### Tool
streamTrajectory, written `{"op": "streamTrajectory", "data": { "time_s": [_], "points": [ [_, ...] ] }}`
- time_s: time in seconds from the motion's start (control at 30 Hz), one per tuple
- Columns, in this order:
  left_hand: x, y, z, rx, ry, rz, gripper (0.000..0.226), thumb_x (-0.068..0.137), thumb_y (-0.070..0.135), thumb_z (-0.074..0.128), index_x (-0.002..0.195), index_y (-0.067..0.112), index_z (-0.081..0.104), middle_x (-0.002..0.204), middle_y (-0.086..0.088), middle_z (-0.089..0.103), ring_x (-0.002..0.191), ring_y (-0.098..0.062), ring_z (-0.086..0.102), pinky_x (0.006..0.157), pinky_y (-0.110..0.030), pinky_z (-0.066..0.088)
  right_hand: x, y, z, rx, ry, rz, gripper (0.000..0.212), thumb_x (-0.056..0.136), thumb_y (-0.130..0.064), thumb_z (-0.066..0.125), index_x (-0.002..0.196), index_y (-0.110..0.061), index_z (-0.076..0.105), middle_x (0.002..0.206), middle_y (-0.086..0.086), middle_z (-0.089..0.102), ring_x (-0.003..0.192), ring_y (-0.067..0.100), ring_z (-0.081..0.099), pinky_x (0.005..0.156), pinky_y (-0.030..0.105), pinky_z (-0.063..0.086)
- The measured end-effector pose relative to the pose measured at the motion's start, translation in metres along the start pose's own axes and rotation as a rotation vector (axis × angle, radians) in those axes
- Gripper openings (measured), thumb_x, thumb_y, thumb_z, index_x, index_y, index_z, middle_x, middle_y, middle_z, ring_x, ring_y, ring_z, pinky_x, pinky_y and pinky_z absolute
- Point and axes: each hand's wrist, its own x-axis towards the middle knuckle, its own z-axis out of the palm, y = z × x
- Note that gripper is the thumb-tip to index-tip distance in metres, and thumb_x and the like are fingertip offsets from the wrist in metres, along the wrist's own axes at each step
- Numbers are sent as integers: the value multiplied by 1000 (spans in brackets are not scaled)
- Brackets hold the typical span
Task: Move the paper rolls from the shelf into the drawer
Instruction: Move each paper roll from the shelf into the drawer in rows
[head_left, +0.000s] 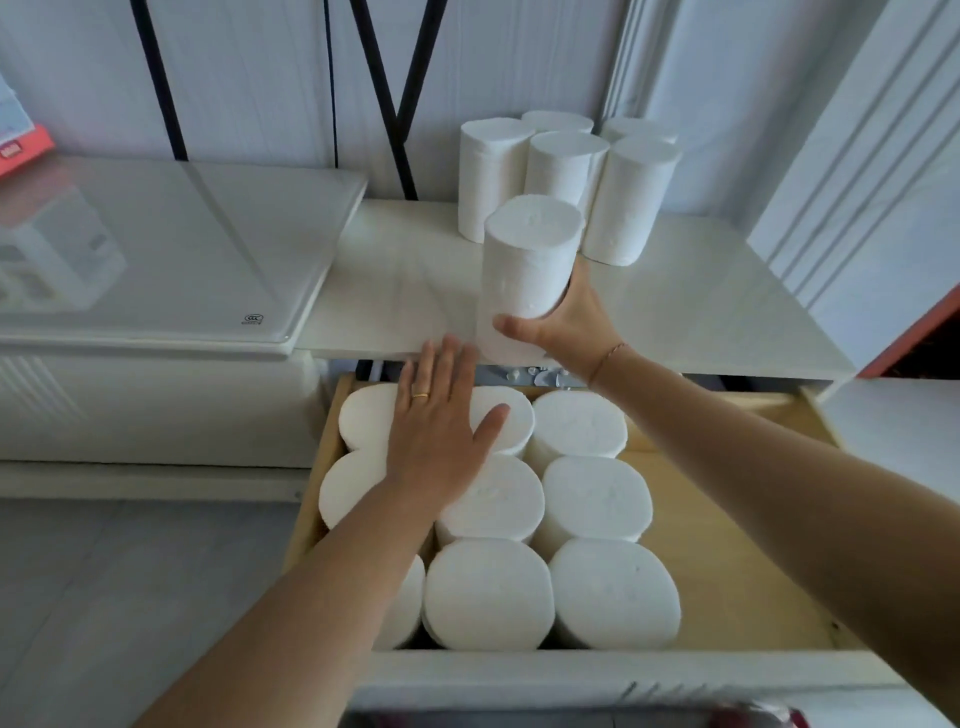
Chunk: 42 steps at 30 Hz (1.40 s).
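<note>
My right hand (563, 319) grips an upright white paper roll (527, 260) at the front edge of the white shelf (701, 306), just above the open wooden drawer (727, 571). Several more rolls (566, 171) stand in a cluster at the back of the shelf. Several rolls (587, 499) stand upright in the drawer, filling its left and middle part. My left hand (436, 431), with a gold ring, lies flat with straight fingers over the rolls at the drawer's back left.
The drawer's right strip (737, 499) shows bare wood. A glossy white appliance lid (156, 249) sits left of the shelf. Black cables (389, 104) hang down the wall behind. A red-edged box (23, 150) shows at the far left.
</note>
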Motion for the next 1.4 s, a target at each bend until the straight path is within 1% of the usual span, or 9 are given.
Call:
{"op": "streamTrajectory", "data": {
  "time_s": [0.17,0.3,0.37,0.47,0.63,0.87,1.17,1.33,1.4],
  "points": [
    [-11,31,13,3,-103,215,79,85,64,4,148,19,-13,157,1,-17,138,-8,-28,114,-34,-17,-30,3,-39,5,49,33,93,53,-33,86,129,-18,34,123,-4,51,112,12,51,75,13,43],
    [-14,34,12,-35,-278,374,75,83,67,-1,147,30,-15,154,12,-24,132,2,-35,109,-27,-22,-55,14,-72,-36,102,53,91,62,-22,90,133,-13,33,124,0,51,113,15,52,78,16,45],
    [-16,38,12,-8,-302,420,74,83,67,-2,146,30,-16,153,13,-24,134,1,-33,111,-28,-21,-68,19,-88,-60,118,66,89,63,-20,89,133,-13,35,126,3,53,116,18,53,88,28,49],
    [-18,44,11,10,-310,426,71,88,65,1,146,29,-16,153,13,-24,137,-1,-28,113,-30,-18,-91,25,-110,-60,122,72,90,59,-23,90,132,-14,38,126,5,55,117,20,54,97,41,50],
    [-16,51,12,27,-325,407,69,92,61,9,148,27,-12,154,11,-22,139,-5,-25,114,-31,-17,-123,46,-132,-46,62,129,96,53,-24,86,134,-19,33,128,3,52,119,19,53,97,38,49],
    [-16,52,12,11,-313,411,69,86,65,-2,144,31,-19,152,13,-27,136,-2,-30,115,-32,-16,-132,96,-143,-157,-237,323,111,51,-24,87,141,-24,23,131,3,48,122,22,49,100,50,48],
    [-18,52,13,-6,-287,413,70,82,67,-9,141,33,-21,151,16,-27,135,1,-31,114,-30,-17,-132,127,-139,-307,-318,387,117,56,-24,90,144,-25,13,133,-1,40,123,20,43,102,41,46],
    [-17,52,14,-7,-276,420,72,80,68,-11,142,32,-20,151,16,-26,135,2,-30,113,-29,-18,-135,136,-150,-326,-345,409,122,63,-5,88,150,-15,3,145,2,32,135,20,33,113,35,32],
    [-17,52,14,-7,-279,421,73,80,68,-12,142,32,-21,151,15,-26,135,2,-30,114,-30,-16,-133,135,-155,-322,-401,420,122,63,-2,87,150,-13,3,148,5,29,136,19,32,112,32,35]
  ]
}}
